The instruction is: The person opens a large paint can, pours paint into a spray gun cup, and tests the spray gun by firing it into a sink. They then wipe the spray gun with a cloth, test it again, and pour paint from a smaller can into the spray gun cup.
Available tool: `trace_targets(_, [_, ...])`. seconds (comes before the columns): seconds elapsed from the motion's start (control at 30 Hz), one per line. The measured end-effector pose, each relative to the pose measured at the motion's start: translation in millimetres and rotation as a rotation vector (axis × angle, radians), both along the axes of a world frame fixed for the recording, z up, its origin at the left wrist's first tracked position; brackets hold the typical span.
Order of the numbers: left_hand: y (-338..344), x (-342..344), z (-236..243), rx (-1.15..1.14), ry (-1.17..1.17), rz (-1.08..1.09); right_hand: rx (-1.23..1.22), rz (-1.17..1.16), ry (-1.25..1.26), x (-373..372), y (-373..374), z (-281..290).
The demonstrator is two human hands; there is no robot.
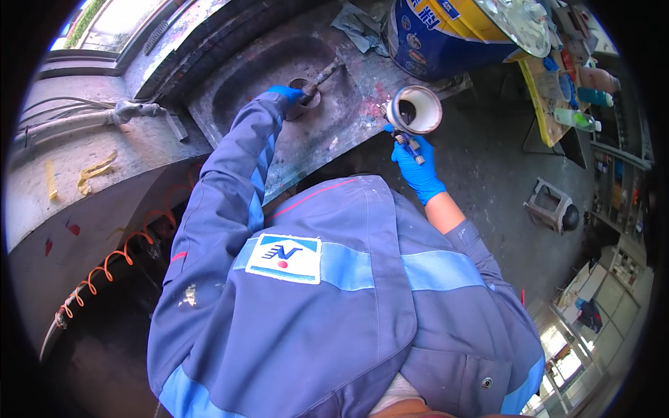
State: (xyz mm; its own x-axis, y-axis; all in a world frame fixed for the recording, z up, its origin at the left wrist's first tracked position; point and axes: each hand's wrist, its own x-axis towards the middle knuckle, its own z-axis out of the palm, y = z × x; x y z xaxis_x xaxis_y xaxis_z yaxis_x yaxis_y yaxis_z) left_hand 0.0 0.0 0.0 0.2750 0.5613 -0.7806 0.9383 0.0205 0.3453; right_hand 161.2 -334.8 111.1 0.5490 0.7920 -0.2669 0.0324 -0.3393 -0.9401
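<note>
Status: partway, by my read. Spray gun [408, 141] is up in my right grip [418, 166], fingers wrapped around its body, held just off the near right edge of the bench [296, 164]. Its cup [433, 115] is open, no lid on, so that step counts as done. Not finished: gun is in hand rather than set down, and I can't confirm the cup is clean.

Left grip [284, 93] is down in the basin [226, 97], fingers at the small round can [316, 105] and the brush-like tool [326, 72] lying across it toward far right. Fingers are mostly hidden; can't tell if I'm clamped on can, tool or both, or just touching. Can and gun are apart.

Containers:
- Gun cup: tilted, mouth toward me, pale wall, dark patch deep inside. Could be residue, could be the outlet; can't tell.
- Small can: dark inside, liquid level not readable.
- Basin: dark, stained; no standing liquid I can make out.
- Big blue-and-yellow bucket [446, 43], far right on the bench beside a crumpled rag [361, 29]: pale, cluttered top, contents not visible.
- Green bottle [577, 120], right: looks part-filled, level unclear.
</note>
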Motion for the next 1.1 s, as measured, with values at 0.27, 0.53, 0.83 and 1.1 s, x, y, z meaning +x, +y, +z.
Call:
trace_targets(0.27, [-3.4,-17.7,-23.1,-0.052,-0.155,0.219,0.056,-0.205,0.095,-9.2,-17.2,31.5])
trace_targets(0.53, [9.0,-85.6,-65.1,-0.158,-0.229,0.427,0.03,-0.211,0.089,-17.2,-19.4,29.6])
trace_targets(0.83, [-15.5,-95.7,-83.8,-0.016,-0.344,0.414,0.013,-0.137,0.069,-25.9,-3.3,35.3])
trace_targets(1.1, [-18.4,-105.9,-45.2,0.024,-0.344,0.544,0.07,-0.086,0.137,-4.2,37.0,108.5])
